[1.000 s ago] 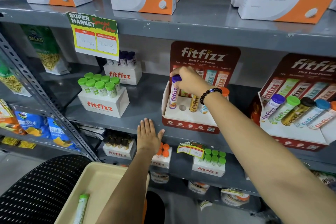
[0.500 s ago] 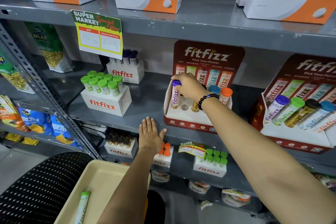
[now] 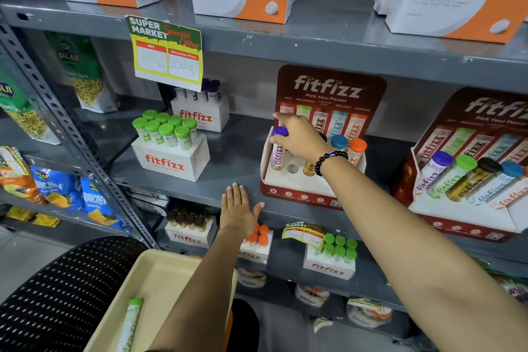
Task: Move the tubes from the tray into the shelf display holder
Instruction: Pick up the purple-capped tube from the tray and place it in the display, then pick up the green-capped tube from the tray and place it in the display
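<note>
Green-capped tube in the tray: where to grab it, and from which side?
The green-capped tube lies flat on the floor of the tray, cap toward the shelf. Best bet: pinch it mid-body across its width, coming from above. The ends give less to hold, and the tray wall blocks a low side approach. The left hand, flat on the shelf edge, is nearer; the right hand is at the purple-capped tube.

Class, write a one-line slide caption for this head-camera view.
Right hand seats a purple-capped tube in the fitfizz holder; left hand rests on the shelf edge.
</note>
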